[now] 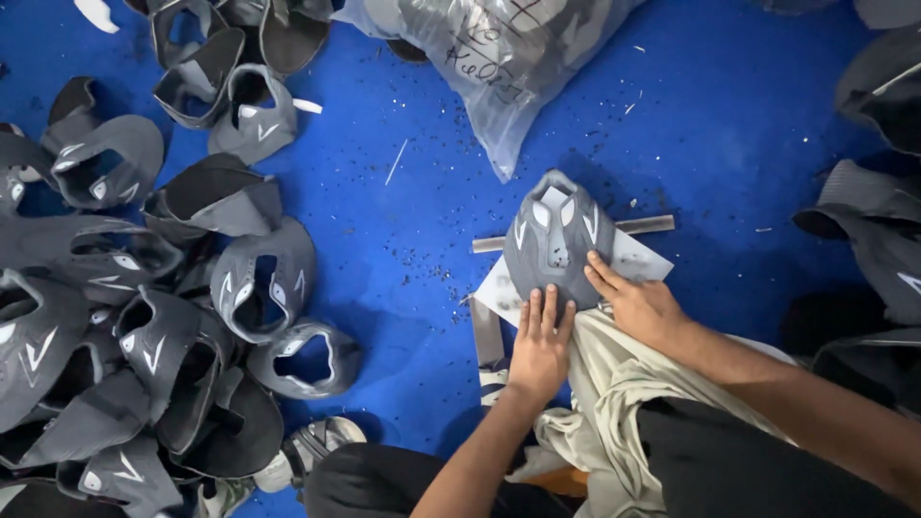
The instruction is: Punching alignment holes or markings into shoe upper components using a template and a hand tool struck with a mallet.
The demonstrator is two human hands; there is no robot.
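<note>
Left hand (539, 347) lay flat, fingers spread, on the near edge of a grey shoe upper (556, 240); right hand (641, 305) pressed it beside, fingers open, no pinching grip. Upper sat on a white sheet (641, 259) over metal strips (645, 225), blue floor (413, 211); pile of uppers (144, 317) well left

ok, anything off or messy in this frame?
Mostly mess. Dark specks and a pale sliver litter the blue surface. Grey shoe uppers lie in a loose jumble at left. Both the left hand and right hand press one upper flat; no damage visible.
</note>
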